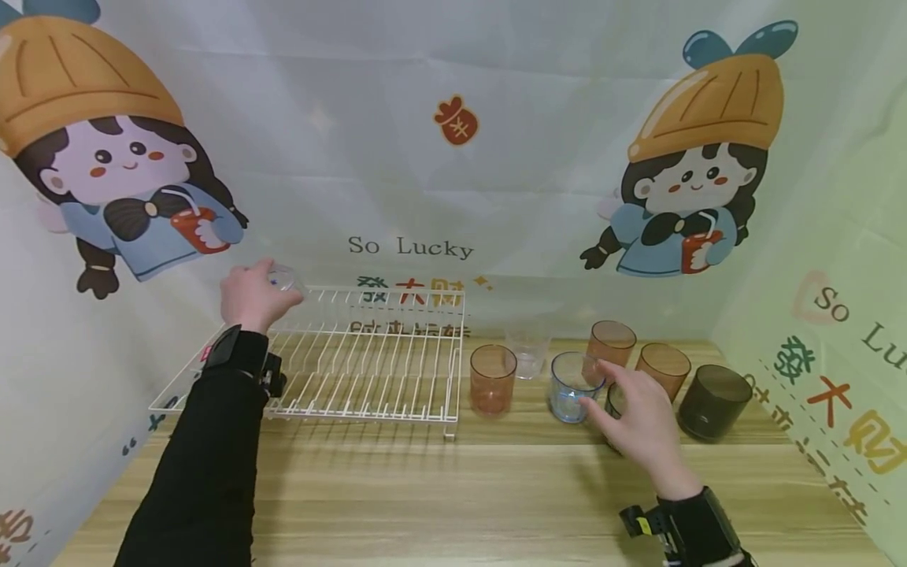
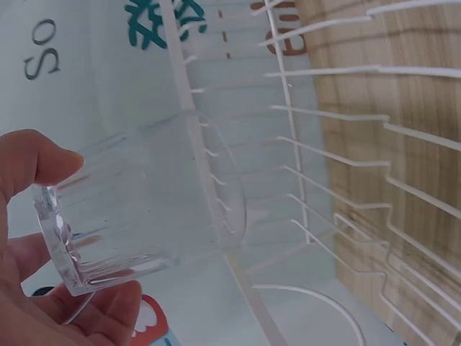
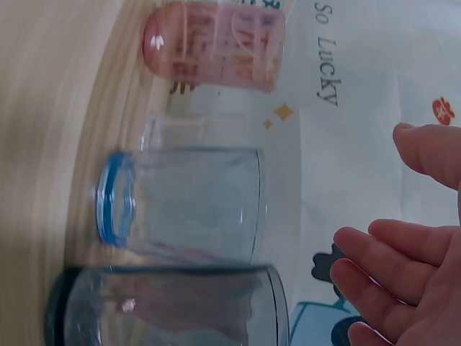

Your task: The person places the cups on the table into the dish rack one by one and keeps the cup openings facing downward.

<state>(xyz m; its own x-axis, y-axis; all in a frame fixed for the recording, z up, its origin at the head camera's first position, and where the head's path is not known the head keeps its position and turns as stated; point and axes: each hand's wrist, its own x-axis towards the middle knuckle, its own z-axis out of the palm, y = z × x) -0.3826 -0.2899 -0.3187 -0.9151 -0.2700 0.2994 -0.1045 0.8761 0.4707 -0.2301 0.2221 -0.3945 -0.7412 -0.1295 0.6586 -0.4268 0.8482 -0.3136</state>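
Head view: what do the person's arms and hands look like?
Left hand and right hand: bare, no gloves. Left sleeve: long, black. Left wristband: black, with small black module. Right wristband: black; black right module, yellow-green mark.

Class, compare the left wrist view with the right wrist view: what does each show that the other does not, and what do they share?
Only the left wrist view shows the left grip holding a clear glass, and the white wire rack.

Only the right wrist view shows the right grip, holding nothing, plus the pink glass, blue-tinted glass and dark glass.

Both show wood-grain table and printed backdrop.
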